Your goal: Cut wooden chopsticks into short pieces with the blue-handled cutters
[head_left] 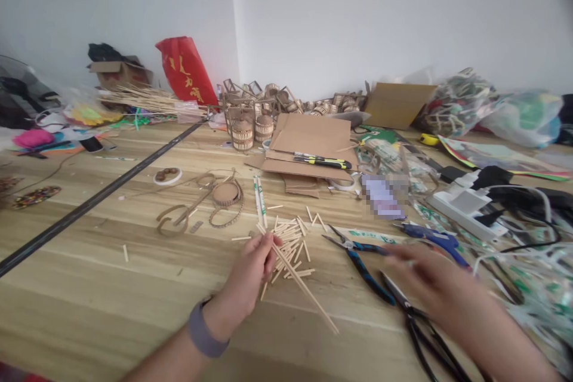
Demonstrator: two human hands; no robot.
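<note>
My left hand (250,271) pinches a few long thin wooden sticks (311,295), which slant down to the right. Beneath and behind them lies a loose pile of short cut sticks (290,236). My right hand (425,271) is smeared by motion over the right side of the table, close to one handle of the blue-and-black pliers (364,265). Whether its fingers touch that handle I cannot tell. The pliers' jaws are spread, pointing at the pile. Black-handled scissors (414,313) lie below my right hand, partly hidden by the forearm.
A blue glue gun (436,240) and a white power strip (470,215) with cables lie at right. Cardboard sheets (311,134) carry utility knives (322,161). Small woven buckets (242,136) stand behind. A long dark rod (111,188) crosses the left side; a coiled strip piece (226,194) lies nearby.
</note>
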